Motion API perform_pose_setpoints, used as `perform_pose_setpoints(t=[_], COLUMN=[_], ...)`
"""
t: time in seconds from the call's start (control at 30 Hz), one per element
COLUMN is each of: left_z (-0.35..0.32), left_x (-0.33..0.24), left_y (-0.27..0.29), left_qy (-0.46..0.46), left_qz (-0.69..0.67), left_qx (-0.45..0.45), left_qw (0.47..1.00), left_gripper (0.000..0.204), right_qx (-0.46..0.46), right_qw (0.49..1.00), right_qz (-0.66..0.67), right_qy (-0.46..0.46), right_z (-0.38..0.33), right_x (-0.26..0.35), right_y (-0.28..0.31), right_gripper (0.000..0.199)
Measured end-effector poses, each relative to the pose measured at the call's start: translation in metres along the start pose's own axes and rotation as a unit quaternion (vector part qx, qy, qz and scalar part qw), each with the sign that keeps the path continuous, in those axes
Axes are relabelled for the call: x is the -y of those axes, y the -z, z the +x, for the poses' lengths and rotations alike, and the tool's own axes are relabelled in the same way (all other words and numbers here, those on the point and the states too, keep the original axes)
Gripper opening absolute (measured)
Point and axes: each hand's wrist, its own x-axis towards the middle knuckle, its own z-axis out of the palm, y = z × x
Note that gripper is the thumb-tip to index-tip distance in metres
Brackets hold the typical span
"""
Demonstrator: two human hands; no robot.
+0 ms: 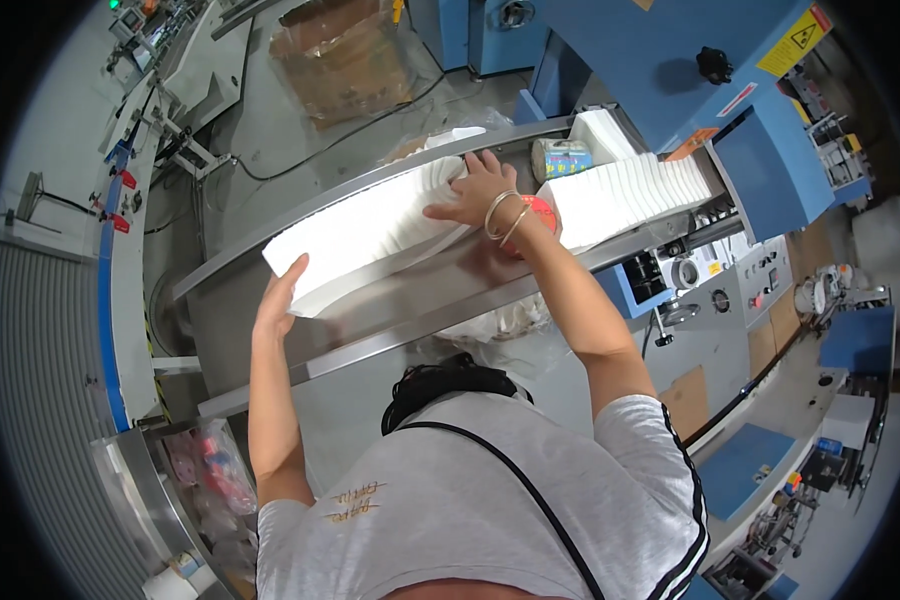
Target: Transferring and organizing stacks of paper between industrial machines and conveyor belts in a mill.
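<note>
A long row of white folded paper sheets [370, 225], perhaps tissues, lies on its side in a metal trough [245, 335]. My left hand [280, 298] presses against its left end, thumb on the upper edge. At the other end my right hand [478, 195] rests on the sheets with fingers spread, two bracelets round the wrist. Between them the two hands clasp the row. Just right of my right wrist is a red round object [542, 212], partly hidden by the forearm. Beyond it a second row of white sheets [630, 195] stands in the trough.
A wide roll with a coloured label [562, 160] sits at the trough's far side. Blue machinery [660, 60] rises at the upper right. A cardboard box [340, 60] stands on the floor beyond the trough. Bagged items fill a bin [210, 470] at the lower left.
</note>
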Motion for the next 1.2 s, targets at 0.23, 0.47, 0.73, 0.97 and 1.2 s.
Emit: perform_pose_setpoints(t=[0.23,0.47,0.73,0.97,1.2], left_z=[-0.005,0.002,-0.017,-0.053,-0.145], left_x=[-0.002,-0.004,-0.011,0.010,-0.008], left_y=[0.013,0.010,-0.002,0.038,0.167], left_qy=[0.042,0.038,-0.035,-0.086,-0.216], left_qz=[-0.002,0.024,0.044,-0.061,0.030], left_qx=[-0.002,0.004,-0.030,-0.005,-0.166], left_qw=[0.999,0.999,0.998,0.994,0.962], left_gripper=[0.076,0.085,0.072,0.072,0.078], right_qx=[0.141,0.184,0.223,0.190,0.124], right_qw=[0.977,0.932,0.904,0.865,0.862], right_qz=[0.154,0.311,0.364,0.460,0.484], right_qy=[0.042,-0.038,0.014,-0.064,0.086], right_z=[0.041,0.060,0.046,-0.012,-0.029], right_x=[-0.030,-0.057,0.015,0.092,0.248], right_y=[0.002,-0.026,-0.053,-0.025,0.002], right_gripper=[0.077,0.087,0.076,0.058,0.051])
